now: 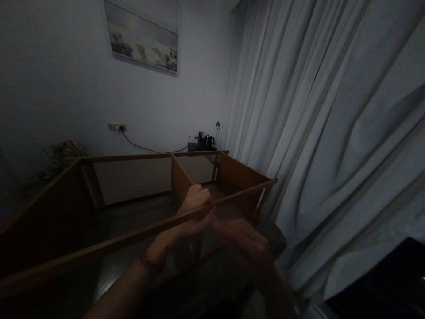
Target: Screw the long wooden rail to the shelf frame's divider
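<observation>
A wooden furniture frame (129,237) with a middle divider panel (182,179) spans the lower half of the view. My left hand (195,199) is wrapped round its near rail where the divider meets it, with the fingers behind the rail and the thumb side below it. Close by, my right hand (244,239) is closed in a pinch on a thin, light-coloured pin-like piece (213,215), whose tip points up at the rail's underside. Dim light hides the exact kind of this piece and whether it touches the wood.
A long grey curtain (299,110) hangs along the right side, close to the frame's right end panel (244,173). Behind the frame, a dark kettle (209,141) stands on a small table. A cord runs from the wall socket (117,127). Plant leaves (63,155) show at left.
</observation>
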Tool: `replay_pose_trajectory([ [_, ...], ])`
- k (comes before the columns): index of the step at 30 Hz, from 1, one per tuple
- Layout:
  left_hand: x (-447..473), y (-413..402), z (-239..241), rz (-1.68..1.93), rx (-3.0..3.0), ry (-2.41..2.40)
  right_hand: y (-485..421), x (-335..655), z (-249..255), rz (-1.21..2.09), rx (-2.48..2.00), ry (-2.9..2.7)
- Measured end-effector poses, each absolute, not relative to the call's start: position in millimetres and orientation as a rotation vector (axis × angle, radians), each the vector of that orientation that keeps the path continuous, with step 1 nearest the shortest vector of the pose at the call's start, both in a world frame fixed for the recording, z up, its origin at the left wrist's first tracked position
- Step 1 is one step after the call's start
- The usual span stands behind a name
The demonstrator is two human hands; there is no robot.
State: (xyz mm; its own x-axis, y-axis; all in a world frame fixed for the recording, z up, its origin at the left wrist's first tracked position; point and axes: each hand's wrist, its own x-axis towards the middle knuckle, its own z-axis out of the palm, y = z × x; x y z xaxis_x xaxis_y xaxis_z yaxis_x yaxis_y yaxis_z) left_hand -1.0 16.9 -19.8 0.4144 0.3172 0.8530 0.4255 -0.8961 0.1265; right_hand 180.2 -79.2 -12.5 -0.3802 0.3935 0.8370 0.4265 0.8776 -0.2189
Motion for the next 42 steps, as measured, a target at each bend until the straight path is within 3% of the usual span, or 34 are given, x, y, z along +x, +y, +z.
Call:
replay_pose_trajectory([
  [6,-1.9,15.8,-18.9,-1.466,-2.555,-0.704,-75.5,159.2,-7.0,-0.064,-0.712,-1.803],
  [12,-1.4,10.9,-13.9,-1.456,-2.545,-0.685,-69.2,146.8,-13.2,0.56,-0.812,-1.442],
  [16,-0.8,7.4,-9.5,-1.454,-2.547,-0.677,-71.1,152.8,-20.5,0.695,-0.808,-1.526],
  [18,-0.7,7.6,-9.2,-1.46,-2.557,-0.683,-73.0,157.4,-22.8,0.556,-0.856,-1.603],
  [24,-0.6,9.3,-10.8,-1.456,-2.559,-0.704,-73.0,172.2,-18.2,-0.339,-0.836,-1.74],
  [27,-0.6,8.2,-9.7,-1.47,-2.558,-0.7,-72.7,172.4,-16.6,-0.411,-0.919,-1.716],
  [29,-0.6,6.8,-8.7,-1.466,-2.56,-0.709,-74.2,166.7,-17.5,-0.191,-1.003,-1.689],
  [33,-0.7,5.3,-7.8,-1.447,-2.568,-0.742,-77.6,150.1,-21.5,0.676,-1.055,-1.56],
  [35,-0.9,5.9,-8.1,-1.454,-2.568,-0.732,-76.8,146.7,-23.5,0.881,-1.022,-1.508],
  [37,-1.0,6.9,-8.3,-1.461,-2.569,-0.705,-74.6,149.7,-25.0,0.787,-1.015,-1.525],
  [42,-0.2,7.2,-7.4,-1.447,-2.559,-0.706,-71.0,176.2,-22.3,-0.045,-0.885,-1.736],
])
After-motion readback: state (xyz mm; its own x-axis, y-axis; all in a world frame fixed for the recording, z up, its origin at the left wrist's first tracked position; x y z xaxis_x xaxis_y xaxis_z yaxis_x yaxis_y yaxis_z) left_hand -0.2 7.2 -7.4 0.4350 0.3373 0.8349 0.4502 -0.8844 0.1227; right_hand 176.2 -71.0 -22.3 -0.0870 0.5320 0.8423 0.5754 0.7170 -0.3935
